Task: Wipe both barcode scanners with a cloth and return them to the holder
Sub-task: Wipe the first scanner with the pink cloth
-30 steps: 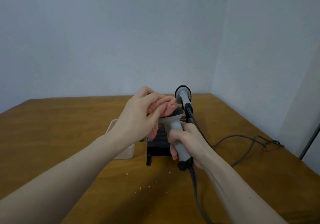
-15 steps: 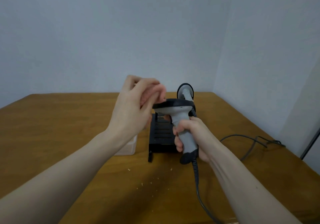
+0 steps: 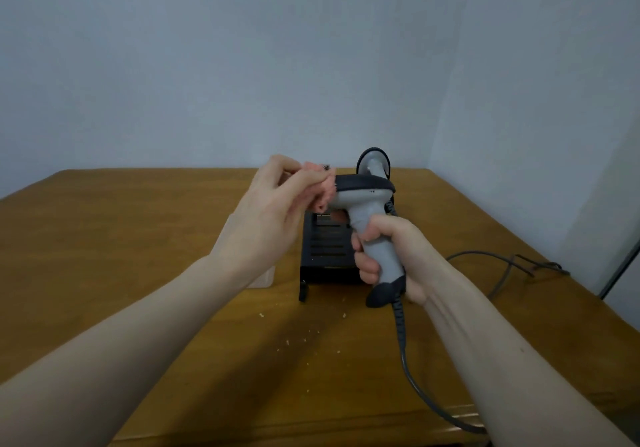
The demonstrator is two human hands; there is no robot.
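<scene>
Above the wooden table (image 3: 138,239), at the centre of the head view: the wiping station, with one scanner in hand.
Right hand (image 3: 391,256): fingers wrapped tightly round the grey handle of the first scanner (image 3: 367,201), holding it upright above the holder, head pointing left.
Left hand (image 3: 273,214): fingertips bunched round the pink cloth (image 3: 323,194), pinching it against the front end of the scanner head.
Cloth contact: the cloth touches the nose of the held scanner; whether it covers the scan window cannot be told, since the hand hides that face.
Cable (image 3: 403,353): runs from the handle base down past the right wrist to the near table edge.
Second scanner (image 3: 374,162): stands upright behind the held one, apparently seated in the holder; only its head and neck show.
Holder (image 3: 325,249): black slotted stand on the table, directly below and behind the held scanner; its near slot looks vacant.
Pale container (image 3: 259,278): sits just left of the holder, mostly hidden by the left forearm.
Crumbs (image 3: 304,339): small light specks on the table in front of the holder.
Progress: judged as early to middle; the first scanner is being wiped and is not yet returned.
Remaining: finish this wipe, seat the scanner in the holder; whether the second scanner has been wiped cannot be told.
</scene>
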